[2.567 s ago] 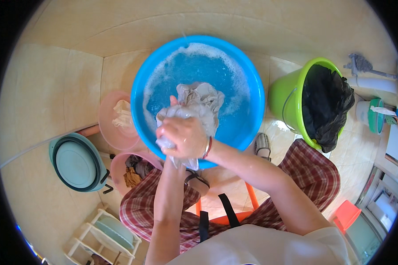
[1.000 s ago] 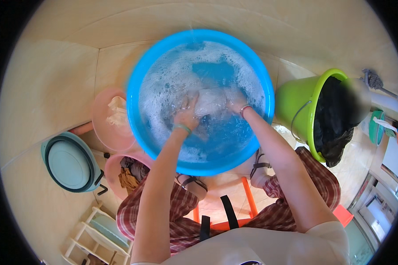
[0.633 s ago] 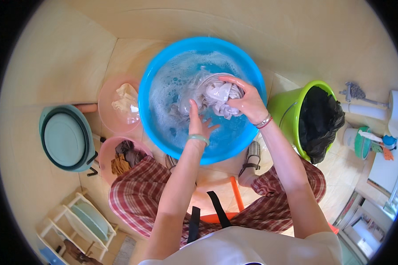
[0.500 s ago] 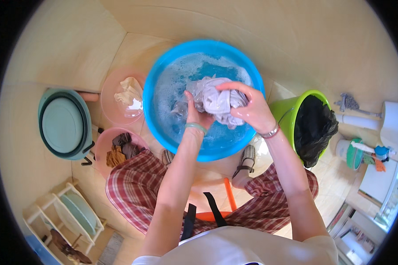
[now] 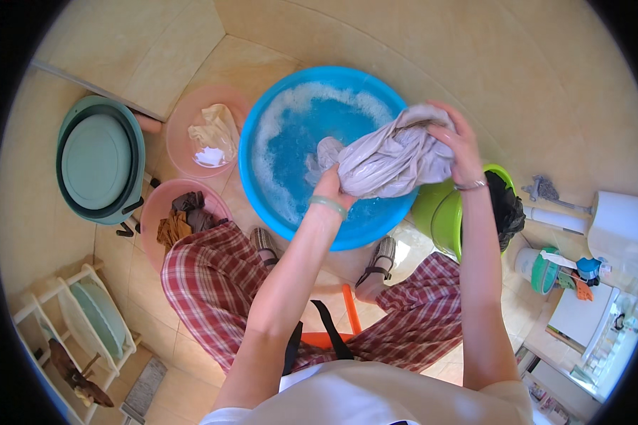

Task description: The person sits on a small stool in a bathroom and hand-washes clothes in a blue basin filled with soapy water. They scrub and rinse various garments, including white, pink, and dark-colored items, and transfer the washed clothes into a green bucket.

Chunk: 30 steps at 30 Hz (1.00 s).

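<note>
A wet, pale lilac-grey cloth (image 5: 397, 157), probably a garment, is bunched between my two hands above a round blue basin (image 5: 247, 145) of soapy water. My left hand (image 5: 331, 185) grips its lower left end, and a loose tail of fabric hangs from there toward the foam. Higher and to the right, my right hand (image 5: 461, 145) is closed round the other end, past the basin's right rim. The fingers of my left hand are partly hidden under the folds. White suds ring the water's edge.
Two pink basins with clothes, one with cream cloth (image 5: 216, 132) and one with brown and dark pieces (image 5: 181, 223), sit left. A folding teal basin (image 5: 96, 159) leans beyond them. A lime-green bucket (image 5: 432, 216) lined with a black bag stands right, close under my right forearm.
My right hand has moved right and up, drawing the bunched cloth out longer and past the basin's rim. My left hand has shifted slightly right, still gripping its end.
</note>
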### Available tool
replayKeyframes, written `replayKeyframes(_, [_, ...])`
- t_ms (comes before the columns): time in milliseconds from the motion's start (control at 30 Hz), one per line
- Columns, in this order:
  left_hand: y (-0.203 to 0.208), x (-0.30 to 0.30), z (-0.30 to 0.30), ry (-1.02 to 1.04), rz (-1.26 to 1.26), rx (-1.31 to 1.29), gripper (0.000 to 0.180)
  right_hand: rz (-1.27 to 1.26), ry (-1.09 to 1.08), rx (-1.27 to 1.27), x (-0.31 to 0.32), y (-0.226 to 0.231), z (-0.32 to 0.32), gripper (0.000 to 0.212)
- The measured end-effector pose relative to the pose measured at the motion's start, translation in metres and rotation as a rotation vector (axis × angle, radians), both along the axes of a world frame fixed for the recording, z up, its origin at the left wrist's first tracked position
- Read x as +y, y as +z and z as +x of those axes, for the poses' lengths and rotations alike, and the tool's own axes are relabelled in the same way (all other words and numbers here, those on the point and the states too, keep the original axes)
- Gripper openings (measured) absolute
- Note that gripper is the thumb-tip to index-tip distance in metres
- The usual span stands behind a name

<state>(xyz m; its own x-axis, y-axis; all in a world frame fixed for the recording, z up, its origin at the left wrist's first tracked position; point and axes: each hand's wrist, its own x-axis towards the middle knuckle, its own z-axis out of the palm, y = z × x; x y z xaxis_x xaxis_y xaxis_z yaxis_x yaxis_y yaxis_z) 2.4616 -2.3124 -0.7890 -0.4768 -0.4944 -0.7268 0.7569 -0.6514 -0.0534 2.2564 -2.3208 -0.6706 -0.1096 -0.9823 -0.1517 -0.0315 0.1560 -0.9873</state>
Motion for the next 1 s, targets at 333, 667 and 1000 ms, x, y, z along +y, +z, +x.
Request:
replayKeyframes(333, [0.026, 0.036, 0.003, 0.233, -0.111, 0.324, 0.040, 0.166, -0.220, -1.175, 0.060, -0.205, 0.069, 0.057])
replayKeyframes(667, [0.003, 0.059, 0.021, -0.257, -0.633, -0.403, 0.077, 0.266, -0.122, -0.984, 0.021, -0.183, 0.048, 0.038])
replayKeyframes(1000, [0.006, 0.042, 0.013, -0.667, -0.981, -0.944, 0.059, 0.146, -0.022, -0.274, -0.007, -0.166, 0.038, 0.017])
